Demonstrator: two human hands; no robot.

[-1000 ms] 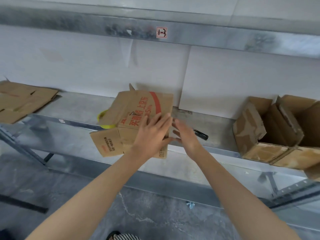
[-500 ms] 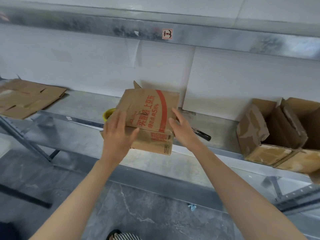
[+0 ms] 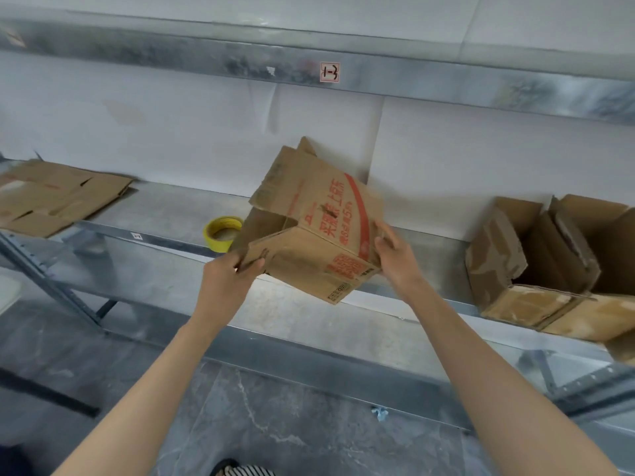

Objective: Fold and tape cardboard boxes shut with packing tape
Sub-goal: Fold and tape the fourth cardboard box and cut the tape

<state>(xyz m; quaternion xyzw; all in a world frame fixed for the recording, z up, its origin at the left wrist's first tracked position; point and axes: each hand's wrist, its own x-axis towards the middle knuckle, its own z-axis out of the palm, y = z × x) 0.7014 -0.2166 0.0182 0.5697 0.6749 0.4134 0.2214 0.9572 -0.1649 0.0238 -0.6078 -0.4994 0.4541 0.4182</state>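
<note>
A brown cardboard box (image 3: 309, 231) with red print is held tilted above the front edge of a metal shelf (image 3: 165, 214). Its left end is open, with flaps sticking out. My left hand (image 3: 230, 273) pinches the lower left flap. My right hand (image 3: 395, 255) grips the box's right edge. A roll of yellow packing tape (image 3: 221, 233) lies flat on the shelf just left of the box, partly hidden behind it.
Flattened cardboard (image 3: 58, 197) lies on the shelf at far left. Several open worn boxes (image 3: 536, 262) stand at the right. An upper shelf beam (image 3: 309, 70) runs overhead. Below is grey floor (image 3: 292, 424).
The box has been lifted and turned, its left end opening up. My left hand slid from the top face to the lower left flap. The black pen seen earlier is now out of sight.
</note>
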